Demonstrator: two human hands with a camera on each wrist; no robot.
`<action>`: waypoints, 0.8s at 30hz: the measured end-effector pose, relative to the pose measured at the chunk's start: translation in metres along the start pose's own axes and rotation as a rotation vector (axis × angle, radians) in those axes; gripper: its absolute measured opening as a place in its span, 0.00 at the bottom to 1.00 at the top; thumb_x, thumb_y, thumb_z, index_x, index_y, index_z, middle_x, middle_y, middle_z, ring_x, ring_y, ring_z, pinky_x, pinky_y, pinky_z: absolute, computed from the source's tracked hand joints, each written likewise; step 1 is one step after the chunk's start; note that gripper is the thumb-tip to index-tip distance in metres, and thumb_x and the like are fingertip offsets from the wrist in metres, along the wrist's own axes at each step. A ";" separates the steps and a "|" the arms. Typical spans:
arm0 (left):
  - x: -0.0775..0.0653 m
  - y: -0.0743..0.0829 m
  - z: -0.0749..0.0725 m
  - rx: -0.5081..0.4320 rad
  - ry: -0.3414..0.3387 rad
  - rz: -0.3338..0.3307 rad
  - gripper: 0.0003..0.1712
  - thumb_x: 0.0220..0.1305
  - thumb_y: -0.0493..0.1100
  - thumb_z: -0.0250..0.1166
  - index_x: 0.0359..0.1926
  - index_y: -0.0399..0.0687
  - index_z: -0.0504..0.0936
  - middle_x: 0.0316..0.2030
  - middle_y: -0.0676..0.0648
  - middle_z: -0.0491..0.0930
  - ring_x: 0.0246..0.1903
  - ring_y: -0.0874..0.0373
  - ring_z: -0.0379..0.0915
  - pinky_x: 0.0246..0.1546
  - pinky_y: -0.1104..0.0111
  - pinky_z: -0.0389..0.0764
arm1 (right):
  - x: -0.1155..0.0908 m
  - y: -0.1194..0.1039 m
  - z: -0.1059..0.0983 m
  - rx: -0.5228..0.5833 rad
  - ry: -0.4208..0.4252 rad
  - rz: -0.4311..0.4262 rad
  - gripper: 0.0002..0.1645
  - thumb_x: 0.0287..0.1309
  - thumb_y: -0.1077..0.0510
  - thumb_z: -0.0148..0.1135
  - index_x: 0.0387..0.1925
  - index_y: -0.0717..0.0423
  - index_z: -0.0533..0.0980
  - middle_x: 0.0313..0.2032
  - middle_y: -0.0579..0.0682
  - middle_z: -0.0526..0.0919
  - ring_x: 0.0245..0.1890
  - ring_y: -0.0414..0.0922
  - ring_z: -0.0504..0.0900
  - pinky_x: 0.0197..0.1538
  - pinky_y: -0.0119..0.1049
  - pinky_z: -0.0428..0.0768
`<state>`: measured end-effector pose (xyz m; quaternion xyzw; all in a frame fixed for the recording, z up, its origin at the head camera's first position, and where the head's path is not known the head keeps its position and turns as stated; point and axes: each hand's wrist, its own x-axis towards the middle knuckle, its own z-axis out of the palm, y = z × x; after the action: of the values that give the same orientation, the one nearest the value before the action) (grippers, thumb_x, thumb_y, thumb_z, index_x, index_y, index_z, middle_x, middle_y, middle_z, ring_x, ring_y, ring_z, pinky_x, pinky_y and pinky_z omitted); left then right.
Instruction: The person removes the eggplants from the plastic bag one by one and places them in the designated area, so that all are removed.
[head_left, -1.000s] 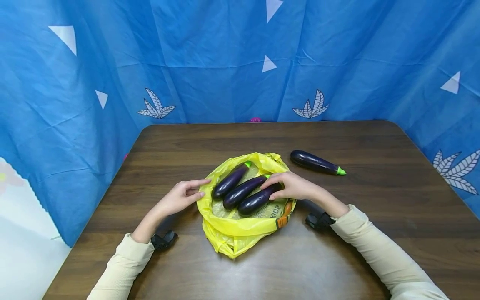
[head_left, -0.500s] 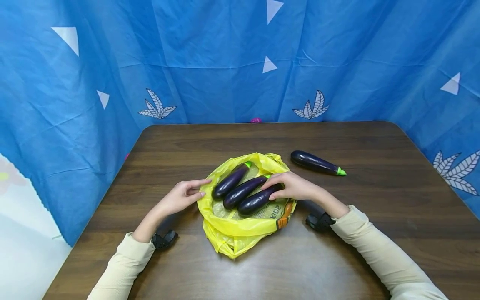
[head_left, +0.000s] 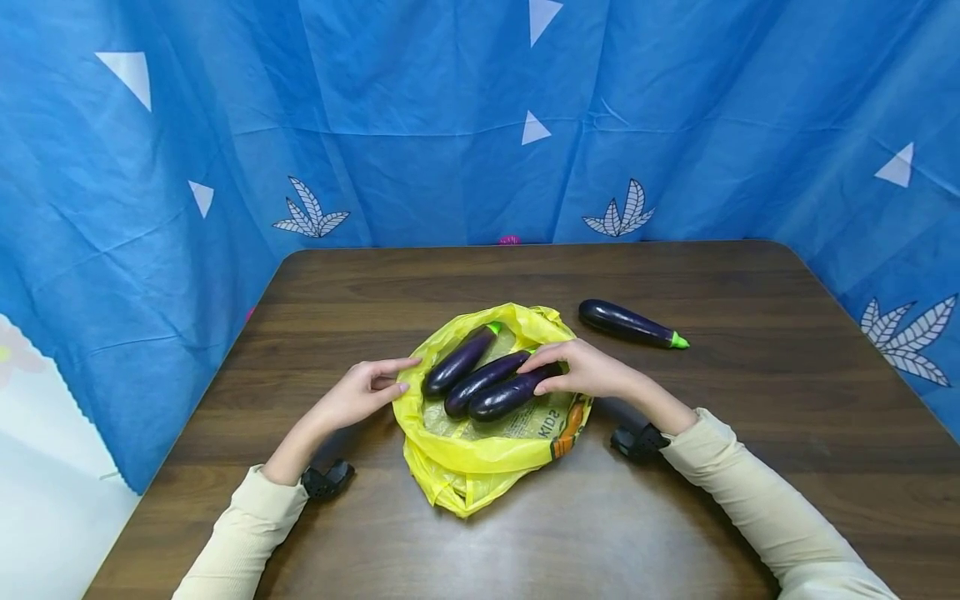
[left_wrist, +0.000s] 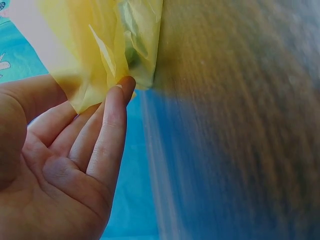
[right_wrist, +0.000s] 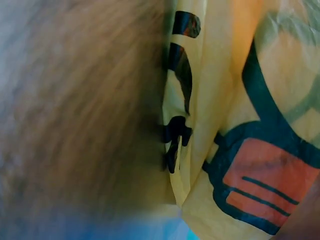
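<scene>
A yellow plastic bag [head_left: 480, 454] sits on the table with its mouth spread wide. Three eggplants lie slanted side by side inside: a left one [head_left: 457, 364] with a green stem end, a middle one [head_left: 480, 387], and a right one [head_left: 502, 397]. My right hand [head_left: 588, 369] reaches over the bag's right rim and holds the right eggplant near its upper end, hiding that end. At the left rim, my left hand [head_left: 363, 392] pinches the bag's edge between thumb and fingers; the left wrist view shows thin plastic [left_wrist: 95, 55] there.
Another eggplant [head_left: 630, 323] lies on the brown wooden table [head_left: 750, 400], behind and right of the bag. A blue patterned curtain [head_left: 450, 125] hangs behind the table. In the right wrist view, the bag's printed side [right_wrist: 270, 175] fills the right half.
My right hand has shifted the right eggplant slightly left, closer against the middle one. The left hand and the bag have hardly moved.
</scene>
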<state>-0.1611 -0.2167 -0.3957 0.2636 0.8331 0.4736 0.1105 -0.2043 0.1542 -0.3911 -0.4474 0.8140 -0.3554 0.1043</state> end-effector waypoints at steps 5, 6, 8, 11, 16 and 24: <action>0.000 0.001 0.000 -0.009 -0.011 -0.011 0.24 0.66 0.34 0.57 0.63 0.34 0.69 0.60 0.36 0.68 0.48 0.51 0.75 0.42 0.69 0.76 | 0.000 -0.001 -0.001 0.034 0.018 0.001 0.20 0.55 0.54 0.66 0.50 0.54 0.80 0.48 0.46 0.81 0.52 0.44 0.75 0.54 0.41 0.72; 0.000 0.001 0.000 -0.010 -0.013 -0.014 0.24 0.66 0.34 0.57 0.63 0.34 0.69 0.60 0.36 0.68 0.48 0.51 0.75 0.42 0.69 0.77 | 0.000 -0.002 -0.001 0.042 0.022 0.006 0.20 0.56 0.54 0.66 0.50 0.54 0.80 0.48 0.45 0.80 0.52 0.44 0.75 0.54 0.41 0.72; 0.000 0.001 0.000 -0.011 -0.015 -0.015 0.24 0.66 0.34 0.57 0.63 0.34 0.69 0.60 0.36 0.67 0.48 0.51 0.75 0.42 0.69 0.77 | 0.000 -0.003 -0.002 0.056 0.031 0.012 0.20 0.56 0.54 0.66 0.50 0.54 0.80 0.48 0.45 0.80 0.52 0.44 0.75 0.53 0.41 0.72; 0.000 0.002 0.000 -0.009 -0.014 -0.013 0.24 0.66 0.34 0.57 0.63 0.34 0.69 0.60 0.36 0.67 0.48 0.51 0.75 0.42 0.69 0.77 | 0.000 -0.004 -0.002 0.066 0.050 0.014 0.20 0.56 0.54 0.65 0.50 0.54 0.80 0.48 0.45 0.81 0.51 0.44 0.75 0.52 0.42 0.73; 0.001 0.002 0.000 -0.016 -0.015 -0.016 0.24 0.66 0.34 0.57 0.63 0.34 0.69 0.60 0.36 0.67 0.49 0.51 0.75 0.43 0.69 0.76 | -0.001 -0.008 -0.003 0.086 0.080 0.030 0.20 0.55 0.55 0.66 0.50 0.55 0.80 0.47 0.47 0.81 0.50 0.44 0.75 0.52 0.42 0.73; 0.001 0.002 0.000 -0.014 -0.013 -0.011 0.24 0.66 0.34 0.58 0.62 0.33 0.69 0.60 0.36 0.68 0.49 0.50 0.75 0.43 0.68 0.76 | -0.002 -0.013 -0.003 0.159 0.146 0.053 0.18 0.55 0.59 0.66 0.49 0.57 0.81 0.47 0.48 0.81 0.48 0.44 0.76 0.50 0.44 0.74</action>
<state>-0.1607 -0.2153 -0.3936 0.2611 0.8306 0.4769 0.1203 -0.1967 0.1526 -0.3805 -0.3888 0.8003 -0.4477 0.0890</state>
